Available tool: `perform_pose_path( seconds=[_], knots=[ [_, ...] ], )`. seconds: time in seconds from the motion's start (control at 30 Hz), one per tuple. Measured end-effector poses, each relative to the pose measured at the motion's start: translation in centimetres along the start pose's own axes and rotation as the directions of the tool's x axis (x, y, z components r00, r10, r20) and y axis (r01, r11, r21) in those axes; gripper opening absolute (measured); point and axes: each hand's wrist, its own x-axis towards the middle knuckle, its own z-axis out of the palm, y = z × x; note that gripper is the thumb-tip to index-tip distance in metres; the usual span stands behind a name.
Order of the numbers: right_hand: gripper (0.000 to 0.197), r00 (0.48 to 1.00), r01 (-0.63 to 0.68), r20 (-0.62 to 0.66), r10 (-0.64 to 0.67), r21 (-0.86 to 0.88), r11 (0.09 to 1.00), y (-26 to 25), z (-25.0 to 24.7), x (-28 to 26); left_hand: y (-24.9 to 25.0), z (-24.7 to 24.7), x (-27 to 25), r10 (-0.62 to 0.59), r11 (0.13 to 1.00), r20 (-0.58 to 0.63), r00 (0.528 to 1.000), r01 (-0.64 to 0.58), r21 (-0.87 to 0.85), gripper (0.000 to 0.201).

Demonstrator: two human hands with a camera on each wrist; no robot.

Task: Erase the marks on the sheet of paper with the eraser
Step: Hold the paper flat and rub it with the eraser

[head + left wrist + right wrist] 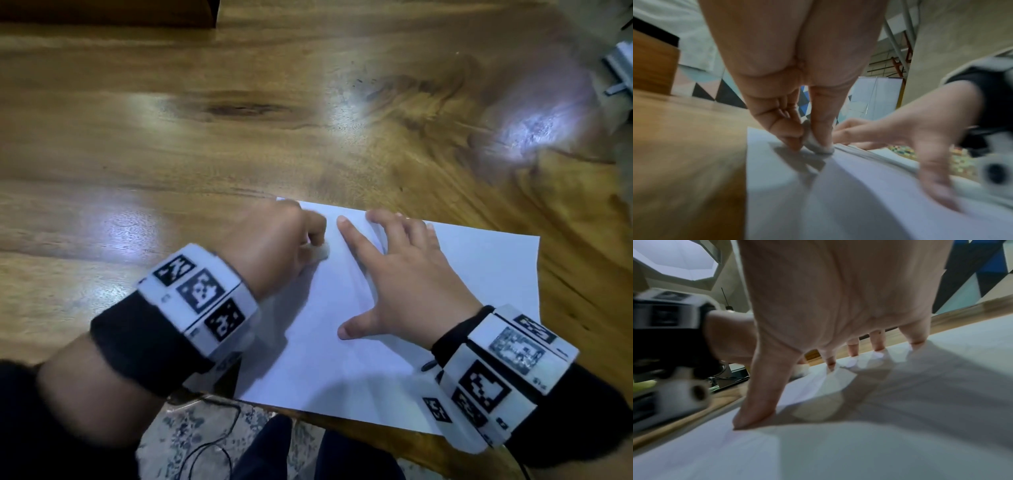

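- Nearest us, the near edge of the glossy, heavily grained brown wooden surface [239,144], and the flat white rectangular sheet of paper [479,274] lies close to that edge, towards the near right corner, set at a slant.
- On the sheet, the right hand [407,284] is spread wide: fingers [877,344] straight and apart, tips and thumb pressing down to pin the paper in place.
- The paper is thin and limp; the left wrist view shows it rucked into low ridges between the two hands.
- Just beyond, at the sheet's far left corner, the left hand [274,243] has its fingers [789,129] bunched together and clamped on the small white soft-looking eraser [816,146], thumb on one side, fingertips on the other.
- The eraser's rounded, greyed tip touches the paper, so I judge the rubbing stroke is under way right now.
- Progress: no marks show anywhere on the sheet, though motion blur and glare could hide faint pencil. The open parts look clean, so I'd say the job is well along, with only whatever sits under that eraser tip left.
- Farther off, bare wood with bright patches of reflected light.
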Motion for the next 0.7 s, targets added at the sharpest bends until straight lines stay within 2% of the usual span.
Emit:
perform_pose_path(
  seconds=[0.1, 0.13, 0.17, 0.23, 0.27, 0.3, 0.33, 0.43, 0.47, 0.5, 0.57, 0.6, 0.63, 0.7],
  knots=[
    [0.129, 1.0, -0.001, 0.0, 0.001, 0.009, 1.0, 0.1, 0.1, 0.0, -0.4, 0.3, -2.5, 0.025, 1.0, 0.245, 0.969, -0.028, 0.008, 0.01],
    [0.13, 1.0, -0.001, 0.002, 0.001, 0.008, 1.0, 0.0, 0.1, 0.0, -0.6, 0.2, -2.7, 0.013, 1.0, 0.261, 0.965, -0.011, -0.006, 0.01],
    [0.13, 1.0, -0.001, -0.001, 0.001, 0.005, 1.0, 0.0, 0.1, 0.1, -0.6, 0.0, -2.4, -0.002, 1.0, 0.211, 0.978, 0.008, -0.024, 0.01],
    [0.13, 1.0, -0.003, -0.006, 0.003, 0.003, 1.0, 0.0, 0.1, 0.0, -0.7, -0.2, -1.3, -0.041, 0.998, 0.001, 0.999, 0.041, -0.054, 0.012],
    [0.131, 1.0, -0.005, -0.006, 0.005, 0.004, 1.0, -0.1, 0.2, 0.0, -0.5, -0.2, -1.1, -0.054, 0.997, -0.069, 0.996, 0.05, -0.06, 0.012],
    [0.132, 1.0, -0.006, -0.006, 0.006, 0.003, 1.0, -0.1, 0.2, 0.0, -0.5, -0.1, -1.4, -0.054, 0.997, -0.09, 0.995, 0.05, -0.05, 0.012],
    [0.132, 1.0, -0.008, -0.006, 0.008, 0.001, 1.0, -0.2, 0.2, 0.0, -0.7, 0.1, -2.1, -0.042, 0.999, -0.053, 0.998, 0.04, -0.028, 0.013],
    [0.132, 1.0, -0.01, 0.002, 0.01, -0.003, 1.0, -0.1, 0.2, -0.1, -1.0, 0.4, -4.7, -0.032, 0.999, 0.21, 0.977, 0.032, 0.002, 0.014],
    [0.132, 1.0, -0.009, 0.004, 0.009, -0.004, 1.0, -0.2, 0.2, -0.1, -1.1, 0.3, -4.8, -0.035, 0.999, 0.218, 0.975, 0.04, -0.018, 0.012],
    [0.132, 1.0, -0.008, 0.004, 0.008, -0.007, 1.0, -0.2, 0.2, -0.1, -1.2, 0.0, -4.4, -0.043, 0.998, 0.164, 0.986, 0.05, -0.035, 0.011],
    [0.131, 1.0, -0.006, 0.001, 0.006, -0.011, 1.0, -0.2, 0.1, -0.1, -1.4, -0.3, -3.0, -0.073, 0.996, -0.031, 0.997, 0.071, -0.049, 0.012],
    [0.131, 1.0, -0.008, 0.004, 0.008, -0.012, 1.0, -0.3, 0.1, -0.1, -1.4, -0.3, -2.5, -0.082, 0.996, -0.082, 0.993, 0.078, -0.048, 0.011],
    [0.131, 1.0, -0.009, 0.008, 0.009, -0.013, 1.0, -0.3, 0.0, -0.1, -1.5, -0.3, -2.5, -0.081, 0.996, -0.083, 0.993, 0.077, -0.041, 0.01],
    [0.131, 1.0, -0.009, 0.013, 0.01, -0.016, 1.0, -0.3, 0.0, 0.0, -1.6, 0.0, -3.9, -0.056, 0.998, 0.036, 0.998, 0.057, -0.03, 0.016]
  ],
)
